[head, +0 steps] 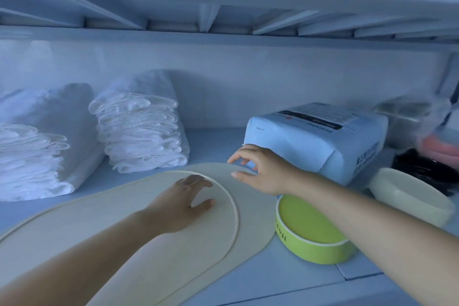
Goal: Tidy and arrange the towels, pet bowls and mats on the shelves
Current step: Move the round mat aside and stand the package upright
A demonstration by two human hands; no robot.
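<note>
The left hand (185, 202) lies palm down on the cream mat (111, 231), fingers a little spread and bent at the tips. It holds nothing and only presses the mat to the shelf (273, 281). Just right of that hand, past the mat's rounded end, stands the green bowl (310, 253), at the mat's edge (touching or not, I cannot tell). Beyond the left hand, the right hand (263, 169) hangs over the mat's far edge, fingers loosely curled and empty, close against a white package (323, 141). To do this step well, I judge: anchor with the left palm, pinch the far edge with the right, and slide the mat square without nudging the bowl. The folded towel stacks (141, 136) sit farther off, left of both hands.
</note>
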